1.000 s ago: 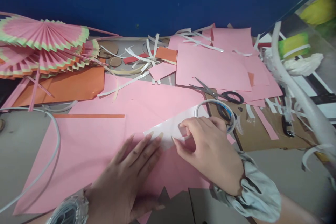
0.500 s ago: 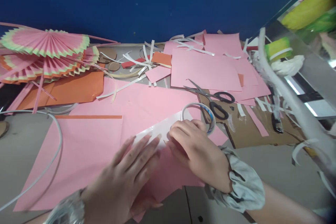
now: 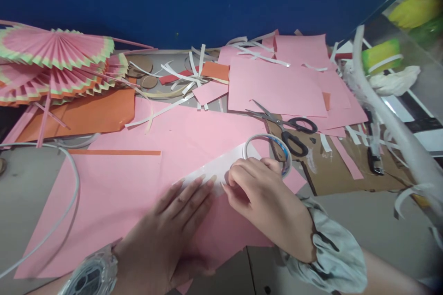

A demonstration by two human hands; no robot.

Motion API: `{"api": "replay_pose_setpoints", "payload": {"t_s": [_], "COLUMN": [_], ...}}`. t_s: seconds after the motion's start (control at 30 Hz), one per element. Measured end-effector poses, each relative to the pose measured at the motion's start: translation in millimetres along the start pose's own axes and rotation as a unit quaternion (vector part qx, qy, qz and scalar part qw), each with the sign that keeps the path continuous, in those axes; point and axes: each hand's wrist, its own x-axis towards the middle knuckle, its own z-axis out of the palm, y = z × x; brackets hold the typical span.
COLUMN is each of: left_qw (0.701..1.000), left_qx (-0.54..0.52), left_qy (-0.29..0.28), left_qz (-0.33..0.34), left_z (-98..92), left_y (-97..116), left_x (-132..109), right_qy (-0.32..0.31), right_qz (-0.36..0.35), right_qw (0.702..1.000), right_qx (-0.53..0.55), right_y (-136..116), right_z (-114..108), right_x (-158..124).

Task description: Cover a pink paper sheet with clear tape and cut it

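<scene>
Your right hand (image 3: 266, 203) has slid slightly back along the white strip (image 3: 221, 166) since a second ago, fingers curled, pinching its edge beside the tape roll (image 3: 268, 147). Your left hand (image 3: 173, 226) stays flat, fingers pressed together, pinning the strip onto the pink sheet (image 3: 110, 193).

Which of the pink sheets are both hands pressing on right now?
The large near pink sheet, under the left hand and right hand. The other pink sheets lie farther back beyond the scissors, untouched.
</scene>
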Motion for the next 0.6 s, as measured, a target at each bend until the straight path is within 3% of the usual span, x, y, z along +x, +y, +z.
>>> {"api": "replay_pose_setpoints", "payload": {"t_s": [0.6], "left_qw": [0.999], "left_qx": [0.014], "left_qy": [0.045], "left_qz": [0.001], "left_z": [1.3], "left_y": [-1.3], "left_x": [1.2], "right_qy": [-0.017], "right_qz": [0.005], "right_qw": [1.000], "right_qx": [0.002], "right_y": [4.6], "right_z": [1.5], "right_x": [-3.6]}}
